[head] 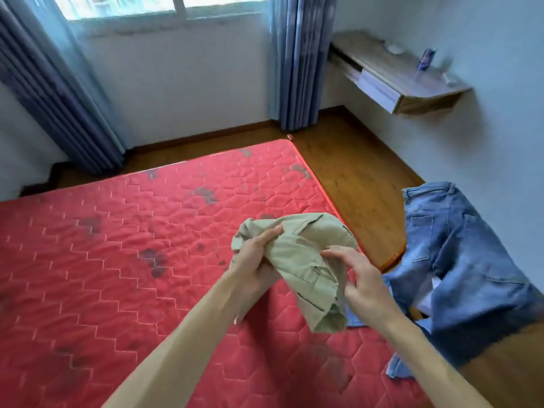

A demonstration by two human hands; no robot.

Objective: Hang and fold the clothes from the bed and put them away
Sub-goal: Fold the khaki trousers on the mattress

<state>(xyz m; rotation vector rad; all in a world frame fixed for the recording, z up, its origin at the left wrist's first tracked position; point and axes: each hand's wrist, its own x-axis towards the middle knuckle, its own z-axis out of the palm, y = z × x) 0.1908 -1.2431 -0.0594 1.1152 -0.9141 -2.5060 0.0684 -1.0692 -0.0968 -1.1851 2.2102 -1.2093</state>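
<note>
Both forearms reach in from the bottom edge over the red quilted mattress (123, 260). The left hand (256, 257) is closed around a bunched end of a khaki garment (303, 260), thumb and fingers pinching the cloth at its upper left. The right hand (362, 281) grips the garment's lower right side, fingers curled into the fabric near a seam. The garment hangs crumpled between the 2 hands, held up off the mattress, with its lower end drooping toward the bed's right edge.

Just beside the right hand, a pair of blue jeans (459, 260) lies spread out at the right side of the bed, partly over a wooden surface; what exactly supports it cannot be told.

Further off, the wooden floor (353, 172) runs along the mattress. A wall-mounted wooden shelf (403, 75) with a drawer carries a few small items. Blue curtains (297, 60) hang either side of a window (159, 4) on the far wall.
</note>
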